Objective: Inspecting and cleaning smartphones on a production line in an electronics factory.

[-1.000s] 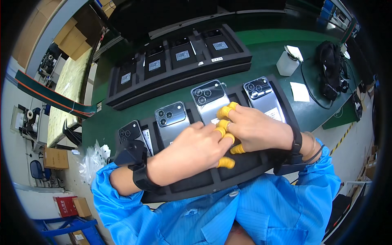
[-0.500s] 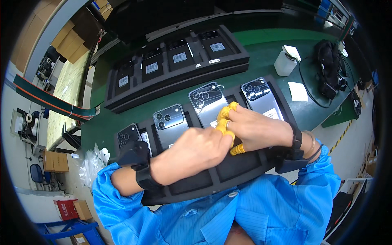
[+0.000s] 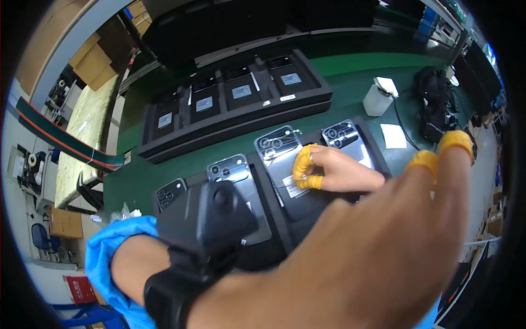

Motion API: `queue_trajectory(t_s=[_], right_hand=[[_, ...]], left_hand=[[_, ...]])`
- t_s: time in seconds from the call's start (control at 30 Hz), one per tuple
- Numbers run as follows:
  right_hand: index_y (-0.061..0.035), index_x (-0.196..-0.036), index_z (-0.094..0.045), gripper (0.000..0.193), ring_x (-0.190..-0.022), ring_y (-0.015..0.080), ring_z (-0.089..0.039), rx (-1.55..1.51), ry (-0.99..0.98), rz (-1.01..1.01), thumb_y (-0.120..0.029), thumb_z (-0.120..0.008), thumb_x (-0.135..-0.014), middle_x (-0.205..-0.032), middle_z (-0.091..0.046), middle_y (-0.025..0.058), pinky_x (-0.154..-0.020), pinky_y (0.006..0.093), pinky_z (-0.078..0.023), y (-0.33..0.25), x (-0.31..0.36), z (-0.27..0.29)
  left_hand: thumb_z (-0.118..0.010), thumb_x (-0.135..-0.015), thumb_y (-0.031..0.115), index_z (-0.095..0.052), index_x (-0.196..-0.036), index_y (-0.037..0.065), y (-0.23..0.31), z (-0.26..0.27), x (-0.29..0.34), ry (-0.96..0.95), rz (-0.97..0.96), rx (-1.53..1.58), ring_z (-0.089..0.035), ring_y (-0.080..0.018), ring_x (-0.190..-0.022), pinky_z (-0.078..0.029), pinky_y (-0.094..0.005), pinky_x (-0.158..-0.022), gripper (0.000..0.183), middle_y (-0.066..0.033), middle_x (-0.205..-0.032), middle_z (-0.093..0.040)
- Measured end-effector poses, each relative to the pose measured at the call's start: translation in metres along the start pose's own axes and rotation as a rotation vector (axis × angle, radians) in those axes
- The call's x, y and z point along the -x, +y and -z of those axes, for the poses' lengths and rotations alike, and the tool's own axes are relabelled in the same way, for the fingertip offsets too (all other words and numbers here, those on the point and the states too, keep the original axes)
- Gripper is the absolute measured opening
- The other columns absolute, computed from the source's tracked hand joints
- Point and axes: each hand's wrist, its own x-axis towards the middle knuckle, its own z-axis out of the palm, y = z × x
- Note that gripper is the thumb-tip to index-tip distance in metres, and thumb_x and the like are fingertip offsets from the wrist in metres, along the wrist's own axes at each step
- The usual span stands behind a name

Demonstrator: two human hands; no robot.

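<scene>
My left hand [image 3: 372, 241] is raised close to the head camera, large and blurred by motion. Two of its fingers, in yellow finger cots, point up to the right; whether they pinch anything cannot be made out. My right hand [image 3: 348, 170], also in yellow finger cots, is closed at the right side of a silver-grey phone [image 3: 279, 148], beside a white label [image 3: 296, 186]. What its fingertips grip is hidden. Other phones lie camera side up in the black foam tray [image 3: 375, 145]: a light one [image 3: 241, 181], a dark one [image 3: 171, 193] and one at the right [image 3: 342, 135].
Behind stands a stacked black foam tray [image 3: 235, 118] holding several dark devices with labels. To the right are a white bottle [image 3: 378, 98], a white paper [image 3: 393, 136] and a black bag [image 3: 433, 104] with a cable. Clear plastic wrapping [image 3: 126, 213] lies at the table's left edge.
My left hand has left my right hand and swung up to the right, towards the camera. My right hand has stayed by the same phone, and its label is now uncovered.
</scene>
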Motion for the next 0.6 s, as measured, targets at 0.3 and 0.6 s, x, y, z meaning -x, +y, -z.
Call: queue_trajectory(t_s=[0.3, 0.6], right_hand=[[-0.0018, -0.091, -0.067, 0.011, -0.095, 0.0223, -0.059, 0.097, -0.007, 0.156, -0.002, -0.072, -0.082, -0.095, -0.065, 0.0068, -0.081, 0.0320, -0.052, 0.002, 0.000, 0.002], [0.0000, -0.092, -0.066, 0.011, -0.097, 0.0253, -0.060, 0.164, 0.012, 0.166, -0.008, -0.070, -0.085, -0.090, -0.063, 0.0123, -0.083, 0.0358, -0.050, 0.006, 0.001, 0.001]], left_hand=[[-0.061, -0.090, 0.021, -0.059, -0.106, 0.005, -0.001, -0.021, -0.013, 0.105, -0.199, 0.009, -0.065, -0.0236, -0.067, -0.050, -0.0321, -0.052, 0.023, -0.0086, -0.081, -0.065], [-0.061, -0.087, 0.020, -0.059, -0.102, 0.004, 0.003, -0.040, -0.010, 0.185, -0.289, -0.049, -0.063, -0.0205, -0.069, -0.047, -0.0298, -0.052, 0.022, -0.0070, -0.079, -0.064]])
